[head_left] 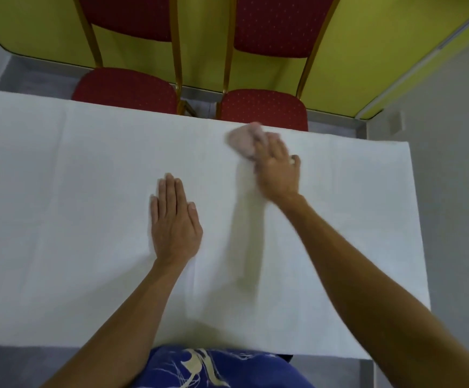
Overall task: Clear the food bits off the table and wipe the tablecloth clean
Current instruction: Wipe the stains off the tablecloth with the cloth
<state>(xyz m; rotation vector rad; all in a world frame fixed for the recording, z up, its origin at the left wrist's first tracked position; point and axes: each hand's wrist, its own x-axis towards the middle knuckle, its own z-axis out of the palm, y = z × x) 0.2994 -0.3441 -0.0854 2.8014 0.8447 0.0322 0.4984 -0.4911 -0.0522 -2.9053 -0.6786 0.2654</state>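
Wiping stage: right hand works a crumpled pale pink cloth wad near the far edge of the white rectangular tablecloth; motion blur on both, so details are soft.
Right hand state: fingers curled over the near-right side of the pink wad, pressing it to the fabric (whether the thumb pinches underneath cannot be told).
Left hand state: left hand lies flat, palm down, fingers straight and close together, thumb out to the right; it pinches nothing and looks to be pinning the fabric.
Key relation: the wad sits forward and slightly left of the right hand's knuckles, well forward and right of the left hand; the right hand is touching it, the left hand is well apart from it.
Long axis: the tablecloth runs left to right across the view; most of its span lies left of the wad, so I judge the coming stroke runs leftward along the far edge or back toward the body.
Edge risk: the wad is just beside the far edge, in front of the right-side red padded chair with gold frame; a push further forward could send it off the table.
Food bits: none visible on the white surface (blur and glare could hide small crumbs).
Progress guess: clearing seems done, wiping under way.
Other: second red chair at far left; faint crease lines in the fabric.
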